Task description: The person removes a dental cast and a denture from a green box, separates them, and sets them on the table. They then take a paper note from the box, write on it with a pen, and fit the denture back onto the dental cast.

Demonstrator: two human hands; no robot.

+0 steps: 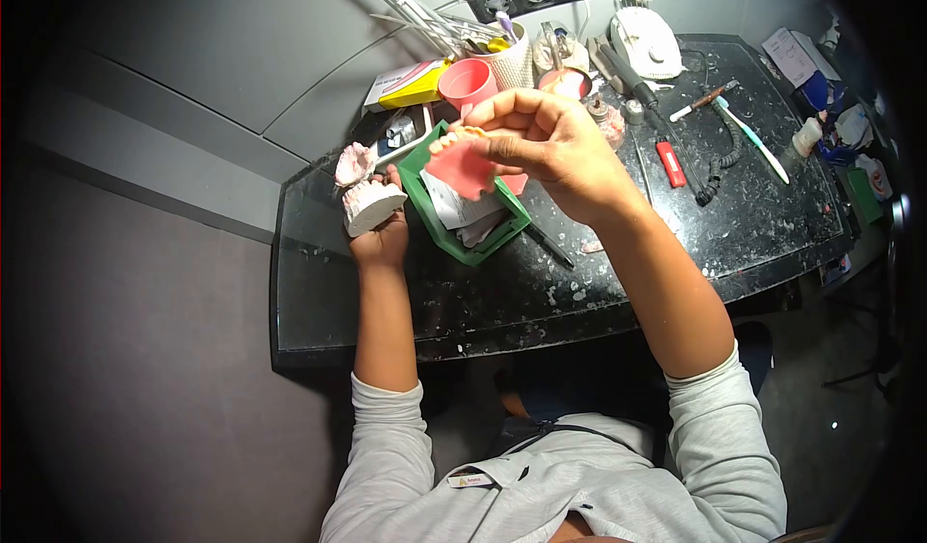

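Head camera, looking down past my forearms: I have both hands up near the green tray (421, 213), each with something in it. My right hand (546, 149) is clamped on the pink denture plate (462, 168), thumb on the near face and fingers behind its right end. I see the plate above the tray's far part, its row of teeth along the upper edge and the pink sheet hanging below; that row runs slantwise, higher toward my right fingers and lower toward the tray's left wall.

My left hand (383, 239) is just left of the tray, gripped round a plaster cast (375, 207) from below and behind, though my fingers are partly hidden. The cast's pale flat base tilts toward me, its long axis rising toward the tray. Against its far side sits a second cast piece (355, 164); whether the two are joined I cannot tell.

From my right hand, the cast lies leftward and a little nearer my body, across the tray's left wall. Plate and cast are near but apart.

Paper (446, 205) lies inside the tray, a pink cup (467, 82) stands beyond it, and a black pen (550, 247) rests to its right.
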